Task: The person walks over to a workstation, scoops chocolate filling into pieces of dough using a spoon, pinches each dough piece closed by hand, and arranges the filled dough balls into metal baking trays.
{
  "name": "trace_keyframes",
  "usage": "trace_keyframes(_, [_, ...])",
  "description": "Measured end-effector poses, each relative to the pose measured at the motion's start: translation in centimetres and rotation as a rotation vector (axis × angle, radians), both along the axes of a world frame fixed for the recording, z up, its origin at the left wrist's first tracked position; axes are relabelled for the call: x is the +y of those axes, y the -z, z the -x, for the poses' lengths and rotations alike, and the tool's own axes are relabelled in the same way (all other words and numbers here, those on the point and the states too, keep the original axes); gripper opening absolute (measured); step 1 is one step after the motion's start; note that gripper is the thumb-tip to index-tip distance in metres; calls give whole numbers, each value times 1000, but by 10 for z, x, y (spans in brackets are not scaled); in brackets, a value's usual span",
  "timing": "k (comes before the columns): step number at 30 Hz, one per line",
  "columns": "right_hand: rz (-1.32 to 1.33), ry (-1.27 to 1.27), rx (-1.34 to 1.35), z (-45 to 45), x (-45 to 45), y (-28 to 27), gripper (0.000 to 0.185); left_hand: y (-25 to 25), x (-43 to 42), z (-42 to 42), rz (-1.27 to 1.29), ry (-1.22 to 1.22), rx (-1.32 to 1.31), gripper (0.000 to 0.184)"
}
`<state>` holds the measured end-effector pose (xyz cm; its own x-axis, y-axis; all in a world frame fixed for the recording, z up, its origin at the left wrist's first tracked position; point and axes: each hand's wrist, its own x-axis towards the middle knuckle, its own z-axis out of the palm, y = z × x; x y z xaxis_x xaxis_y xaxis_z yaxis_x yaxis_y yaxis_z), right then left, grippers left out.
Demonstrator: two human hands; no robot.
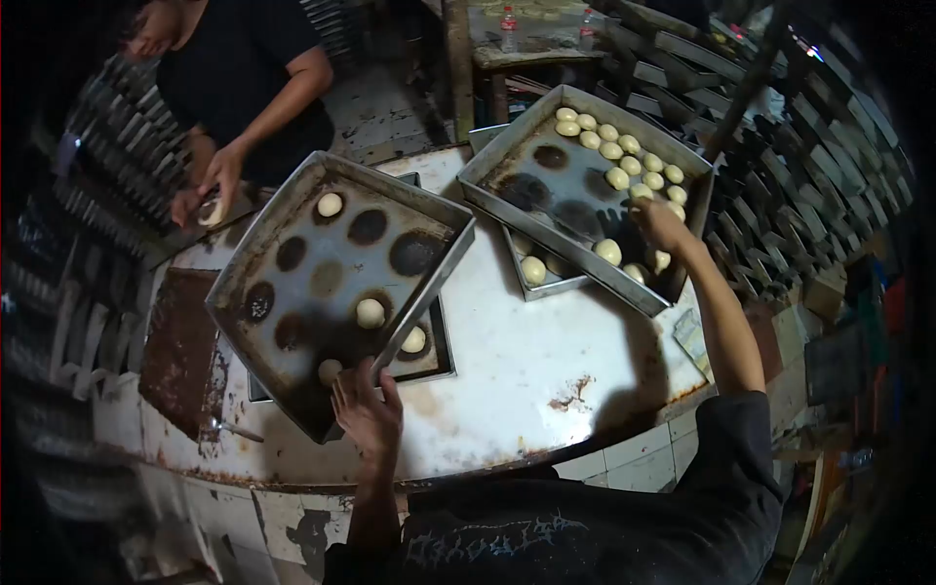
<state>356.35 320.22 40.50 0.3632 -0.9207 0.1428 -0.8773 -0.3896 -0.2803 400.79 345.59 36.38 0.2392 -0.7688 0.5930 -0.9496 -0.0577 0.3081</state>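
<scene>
My left hand (369, 408) is at the near corner of a stained metal tray (327, 244), its fingers closed round the rim. A few pale dough balls (370, 313) lie spread out in this tray. To the right, my right hand (658, 222) reaches into a second deep tray (570, 185), among yellowish dough balls (610, 150) grouped along its far and right sides. Its fingers are bent at a ball; whether they grip it cannot be made out. Both trays sit tilted on top of other trays.
A lower tray (533, 291) with dough balls juts out beneath the right one. A rusty sheet (180, 346) and a metal tool (237, 431) lie at the left of the white table (507, 380). Another person (239, 88) handles dough at the back left. Bottles (508, 29) stand behind.
</scene>
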Motion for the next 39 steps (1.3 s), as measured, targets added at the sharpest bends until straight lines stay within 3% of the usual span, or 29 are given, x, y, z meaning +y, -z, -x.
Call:
trace_keyframes(2, [-221,-181,-7,-14,-9,11,44,-4,-5,16,76,-105,-155,17])
trace_keyframes(3, [-77,-323,-78,-19,-5,28,44,-5,-5,20,54,-120,-150,16])
trace_keyframes(5, [-210,-271,225,-21,-13,47,44,-2,-9,26,72,-111,-154,18])
trace_keyframes(6, [-209,-301,230,-19,-16,51,44,-1,-11,27,81,-104,-160,20])
trace_keyframes(8, [-165,-422,-55,-16,-21,52,44,-3,-7,26,88,-30,-91,24])
trace_keyframes(9, [-200,-311,-53,-13,-21,51,46,-4,-4,26,89,-13,-61,25])
trace_keyframes(10, [-355,-175,-96,-37,1,11,47,-10,2,25,97,61,-7,27])
trace_keyframes(11, [-229,-99,-133,-45,18,-10,34,-15,11,25,104,126,48,30])
trace_keyframes(13, [-115,-84,-697,-78,57,-47,17,-21,34,23,167,301,408,39])
trace_keyframes(15, [-139,-185,-1126,-116,92,-55,21,-16,66,14,65,458,668,29])
trace_keyframes(17, [-68,-405,-1236,-189,150,-48,23,-23,101,11,-227,677,1289,30])
trace_keyframes(19, [-192,-480,-1233,-270,227,-14,30,0,133,3,0,998,1696,46])
trace_keyframes(20, [2,-735,-946,-312,264,-17,29,10,152,-7,52,982,1890,57])
trace_keyframes(21, [38,-891,-829,-349,304,-9,26,26,173,-23,143,941,2117,54])
trace_keyframes(22, [-86,-1083,-719,-383,338,8,21,24,203,-41,156,683,2193,52])
trace_keyframes(23, [-5,-1240,-485,-408,368,11,21,19,233,-65,167,430,2244,49])
trace_keyframes(24, [-37,-1342,-270,-423,396,8,27,22,263,-94,138,399,2274,44])
trace_keyframes(25, [-143,-1510,-109,-434,416,10,33,33,295,-117,113,368,2314,38])
trace_keyframes(26, [-474,-1607,-52,-447,431,12,34,62,322,-130,412,303,2167,31])
trace_keyframes(27, [-814,-1673,10,-462,443,16,36,73,349,-143,517,80,2174,28])
trace_keyframes(29, [-872,-1468,-264,-498,472,4,36,75,378,-158,526,6,1928,26])
trace_keyframes(31, [-285,-1336,-612,-553,488,29,41,67,375,-157,481,-45,1675,27])
trace_keyframes(32, [-232,-1322,-608,-580,488,42,45,100,380,-160,384,-38,1419,33])
trace_keyframes(34, [-233,-1224,-709,-630,474,78,51,120,363,-176,714,81,2034,47])
trace_keyframes(35, [-285,-1137,-810,-648,459,89,55,92,358,-192,736,78,2028,47])
trace_keyframes(37, [-256,-1047,-755,-670,427,77,64,31,363,-217,1070,478,2220,48])
trace_keyframes(39, [-113,-669,-629,-695,395,85,63,31,362,-241,1050,460,2128,49])
